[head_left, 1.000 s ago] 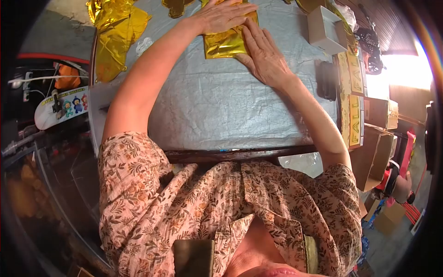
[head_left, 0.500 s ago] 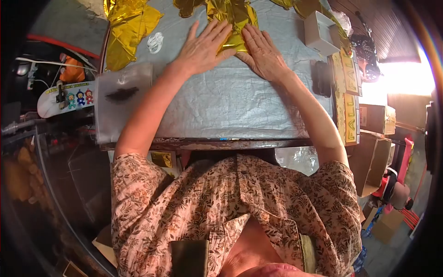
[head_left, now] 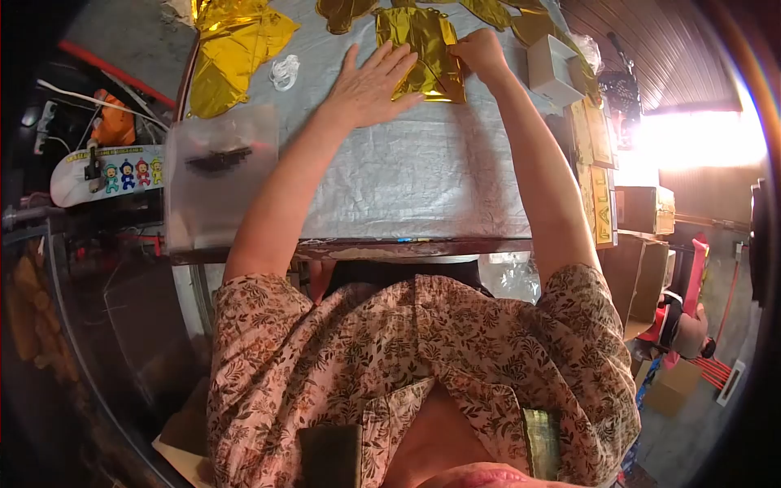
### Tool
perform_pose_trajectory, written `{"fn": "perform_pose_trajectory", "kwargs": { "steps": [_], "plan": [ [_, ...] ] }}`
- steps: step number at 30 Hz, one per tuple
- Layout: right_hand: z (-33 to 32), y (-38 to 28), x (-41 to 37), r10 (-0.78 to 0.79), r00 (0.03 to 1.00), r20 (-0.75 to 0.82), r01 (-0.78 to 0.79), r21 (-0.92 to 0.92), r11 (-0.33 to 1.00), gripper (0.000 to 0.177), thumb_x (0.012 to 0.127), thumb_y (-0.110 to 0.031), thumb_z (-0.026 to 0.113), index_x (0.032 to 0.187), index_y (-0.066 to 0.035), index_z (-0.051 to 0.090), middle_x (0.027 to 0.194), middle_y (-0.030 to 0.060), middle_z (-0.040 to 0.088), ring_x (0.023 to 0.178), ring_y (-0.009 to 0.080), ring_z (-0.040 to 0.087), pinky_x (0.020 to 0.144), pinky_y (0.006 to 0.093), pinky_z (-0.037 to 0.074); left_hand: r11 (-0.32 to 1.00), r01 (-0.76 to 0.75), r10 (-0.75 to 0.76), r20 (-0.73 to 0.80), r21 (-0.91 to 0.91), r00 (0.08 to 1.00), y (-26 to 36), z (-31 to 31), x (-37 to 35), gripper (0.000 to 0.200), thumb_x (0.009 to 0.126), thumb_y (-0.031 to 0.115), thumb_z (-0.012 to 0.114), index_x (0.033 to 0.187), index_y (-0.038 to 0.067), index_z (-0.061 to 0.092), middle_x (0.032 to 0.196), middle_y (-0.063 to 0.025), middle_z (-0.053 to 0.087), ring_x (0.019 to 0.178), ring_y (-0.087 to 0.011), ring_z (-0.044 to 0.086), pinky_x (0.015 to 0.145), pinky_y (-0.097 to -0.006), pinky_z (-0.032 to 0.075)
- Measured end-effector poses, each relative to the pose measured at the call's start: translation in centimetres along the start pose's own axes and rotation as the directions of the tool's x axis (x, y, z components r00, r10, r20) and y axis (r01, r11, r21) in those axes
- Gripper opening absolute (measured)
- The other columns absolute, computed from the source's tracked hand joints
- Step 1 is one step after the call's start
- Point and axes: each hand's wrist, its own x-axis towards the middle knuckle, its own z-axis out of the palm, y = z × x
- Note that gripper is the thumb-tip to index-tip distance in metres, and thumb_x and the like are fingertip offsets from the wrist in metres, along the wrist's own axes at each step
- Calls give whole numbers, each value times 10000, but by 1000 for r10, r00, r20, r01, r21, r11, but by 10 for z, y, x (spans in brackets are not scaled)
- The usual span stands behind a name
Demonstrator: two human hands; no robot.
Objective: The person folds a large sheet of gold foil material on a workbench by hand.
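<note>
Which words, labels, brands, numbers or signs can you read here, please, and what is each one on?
"FALL": yellow letters, sideways, on the nearer carton at the table's right edge.
Lettering along the skateboard: too blurred to read.
Farther carton: any lettering is too blurred to read.
Gold foil piece: no text visible.

Arms [head_left: 297, 185] extended forward, converging; left hand [head_left: 366, 91] palm down, fingers [head_left: 394, 65] spread, thumb [head_left: 408, 101] angled inward; right hand [head_left: 482, 57] curled, its thumb side facing left.
</note>
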Motion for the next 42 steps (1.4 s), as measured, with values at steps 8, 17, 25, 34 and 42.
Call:
{"fn": "perform_pose_trajectory", "kwargs": {
  "steps": [8, 17, 25, 34, 42],
  "plan": [
    [-32, -14, 13, 170, 927, 333, -225, 133, 965, 221, 833, -200, 843, 755, -6, 771, 618, 27, 637, 494, 114, 537, 469, 284, 418, 1000, -2, 2, -13, -20, 1000, -1, 2, 1, 832, 1019, 681, 352, 1652, 150, 261, 1722, -28, 236, 1594, -225, 176, 1253, -623, 69],
    [-32, -15, -13, 156, 966, 204, -213, 299, 930, 236, 802, -209, 878, 794, 1, 768, 631, 24, 645, 492, 84, 522, 436, 255, 381, 999, -14, 12, -50, -35, 999, -1, 5, 0, 828, 1018, 674, 375, 1642, 137, 286, 1712, -32, 266, 1586, -231, 197, 1247, -633, 84],
    [-31, -12, -29, 82, 982, 168, -141, 382, 913, 274, 781, -242, 900, 829, 3, 788, 645, 16, 642, 498, 89, 492, 451, 273, 369, 999, -33, 31, -68, -28, 997, -3, 6, 1, 833, 1020, 690, 368, 1635, 131, 309, 1706, -40, 283, 1586, -238, 204, 1252, -619, 68],
    [-34, -16, -30, 79, 979, 185, -129, 272, 954, 281, 781, -262, 897, 869, -11, 805, 630, 15, 636, 511, 92, 510, 480, 264, 401, 968, -117, 50, -284, -223, 958, -5, -8, 0, 885, 933, 610, 655, 1573, 61, 386, 1630, -162, 378, 1527, -329, 320, 1219, -577, 245],
    [-34, -9, -29, 110, 958, 266, -209, 379, 901, 218, 823, -249, 878, 855, -55, 784, 626, -38, 603, 510, 48, 474, 472, 233, 359, 736, 402, -507, -51, -545, 860, -19, -25, 36, 751, 814, 450, 853, 1314, -43, 585, 1178, -172, 730, 999, -288, 728, 883, -396, 572]
  ]
}}
